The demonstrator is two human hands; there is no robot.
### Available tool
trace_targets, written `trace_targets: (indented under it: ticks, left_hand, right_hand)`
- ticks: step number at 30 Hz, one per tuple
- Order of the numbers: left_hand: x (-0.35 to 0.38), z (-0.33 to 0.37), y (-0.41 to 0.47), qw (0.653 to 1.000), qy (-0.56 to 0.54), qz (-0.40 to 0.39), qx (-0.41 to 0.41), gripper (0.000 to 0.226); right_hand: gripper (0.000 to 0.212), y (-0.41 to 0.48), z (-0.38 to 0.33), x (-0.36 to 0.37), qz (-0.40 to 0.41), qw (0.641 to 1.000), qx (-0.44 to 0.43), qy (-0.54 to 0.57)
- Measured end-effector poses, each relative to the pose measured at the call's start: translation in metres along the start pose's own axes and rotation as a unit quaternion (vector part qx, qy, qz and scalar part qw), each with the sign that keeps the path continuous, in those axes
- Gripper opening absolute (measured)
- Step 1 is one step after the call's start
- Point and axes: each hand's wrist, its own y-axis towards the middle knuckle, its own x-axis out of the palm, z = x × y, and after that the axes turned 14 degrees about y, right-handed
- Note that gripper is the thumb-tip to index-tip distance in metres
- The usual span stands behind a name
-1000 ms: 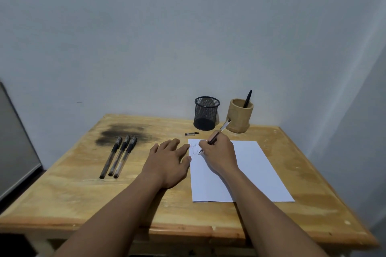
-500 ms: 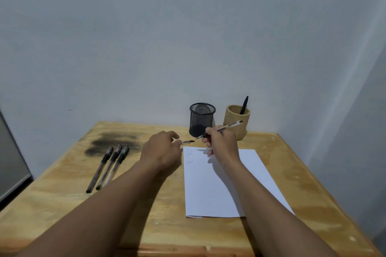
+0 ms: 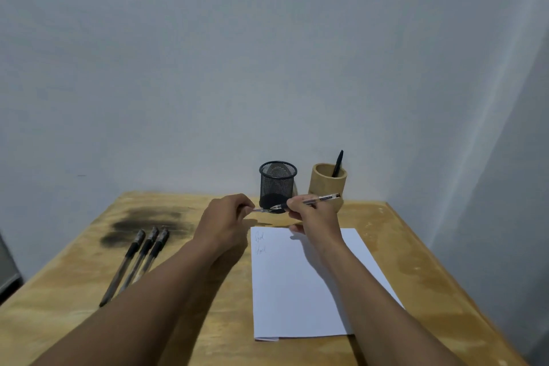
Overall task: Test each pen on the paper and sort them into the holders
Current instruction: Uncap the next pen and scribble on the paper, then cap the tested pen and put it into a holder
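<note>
My right hand (image 3: 312, 217) grips a clear-barrelled pen (image 3: 319, 199) held level above the table, its tip pointing left. My left hand (image 3: 225, 217) pinches the pen's small cap (image 3: 261, 210) right at that tip. A white sheet of paper (image 3: 297, 291) lies below, with two small scribbles near its top left corner. Three capped black pens (image 3: 139, 258) lie side by side on the left of the wooden table (image 3: 74, 306). Behind my hands stand a black mesh holder (image 3: 277, 178) and a bamboo holder (image 3: 326, 184) with one black pen (image 3: 338, 163) in it.
A dark smudge (image 3: 142, 221) stains the tabletop behind the three pens. A plain wall closes the back, and another wall runs close along the table's right edge. A grey panel (image 3: 7, 270) shows at the far left.
My right hand lifted the pen off the paper and turned it level. My left hand left the table, picked up the cap lying by the paper and brought it to the pen tip.
</note>
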Motion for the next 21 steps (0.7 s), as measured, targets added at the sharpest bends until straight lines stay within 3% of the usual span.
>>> trace_targets:
  ticks: [8,14,21]
  left_hand:
    - [-0.032,0.026,-0.016,0.995,-0.096,-0.004,0.027,0.014]
    - [-0.040,0.038,-0.024,0.976,-0.212,-0.047,-0.010,0.014]
    - [-0.052,0.052,-0.036,0.953,-0.300,-0.021,-0.031,0.018]
  right_hand:
    - [0.005,-0.019,-0.018,-0.004,-0.046,0.999,0.003,-0.002]
    - [0.003,-0.027,-0.030,-0.003,-0.063,0.998,-0.007,0.008]
    - [0.005,-0.036,-0.034,0.003,-0.061,0.997,-0.012,0.037]
